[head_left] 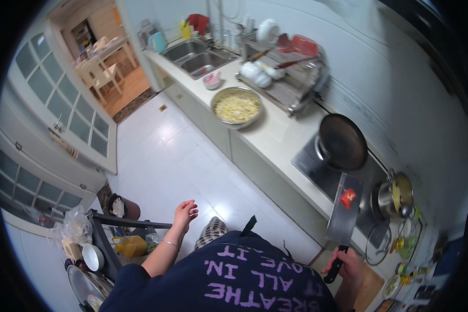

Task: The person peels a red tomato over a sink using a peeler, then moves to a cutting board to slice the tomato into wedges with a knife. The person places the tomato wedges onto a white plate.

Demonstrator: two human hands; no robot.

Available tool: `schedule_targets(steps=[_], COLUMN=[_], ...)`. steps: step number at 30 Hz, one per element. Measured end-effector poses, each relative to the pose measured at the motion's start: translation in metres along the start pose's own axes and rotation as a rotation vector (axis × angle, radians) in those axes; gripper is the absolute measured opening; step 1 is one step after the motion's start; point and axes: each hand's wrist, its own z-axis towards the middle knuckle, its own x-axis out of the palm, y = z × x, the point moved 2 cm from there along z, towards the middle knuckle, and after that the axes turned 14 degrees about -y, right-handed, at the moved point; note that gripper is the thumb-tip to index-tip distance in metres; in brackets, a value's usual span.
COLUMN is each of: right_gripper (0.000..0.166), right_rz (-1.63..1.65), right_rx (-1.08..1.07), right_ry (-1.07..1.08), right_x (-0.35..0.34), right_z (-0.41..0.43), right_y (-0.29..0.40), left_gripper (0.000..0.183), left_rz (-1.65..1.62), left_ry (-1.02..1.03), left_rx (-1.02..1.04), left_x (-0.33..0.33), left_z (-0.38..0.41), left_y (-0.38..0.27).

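My right hand [350,262] grips the black handle of a kitchen cleaver [341,218], whose broad blade points away from me. A red chunk of food [347,198], perhaps tomato, lies on the flat of the blade. Behind the blade is the cooktop [314,167] at the counter's edge. My left hand [186,215] hangs over the white tiled floor with loosely bent fingers, holding nothing. Partly hidden by my right forearm is a wooden cutting board [371,281].
A wok [343,141] and a steel pot [390,199] stand by the cooktop. Along the counter are a bowl of bean sprouts [237,108], a dish rack [280,91] and a double sink [199,62]. A dark shelf rack [101,230] and trash bin [130,206] stand left.
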Motion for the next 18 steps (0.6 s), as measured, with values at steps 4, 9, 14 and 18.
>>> schedule_targets(steps=[4,9,14,18], right_gripper=[0.028,0.030,0.032,0.032], right_rz=[-0.002,-0.172,-0.379,-0.542], right_rx=[0.142,0.218,0.391,0.496], right_ry=[0.231,0.419,0.602,0.771], right_x=[0.099,0.232,0.380,0.490], right_z=[0.096,0.217,0.326,0.405], right_y=[0.025,0.039,0.036,0.007], left_gripper=[0.023,0.021,0.017,0.019], left_rz=[-0.113,-0.256,-0.296,-0.325], left_ry=[-0.174,-0.322,-0.525,-0.639], left_rx=[-0.060,-0.050,-0.078,-0.148], left_x=[-0.081,-0.143,-0.207,-0.237], left_z=[0.059,0.107,0.103,0.087], left_y=[-0.011,-0.028,-0.021,0.025])
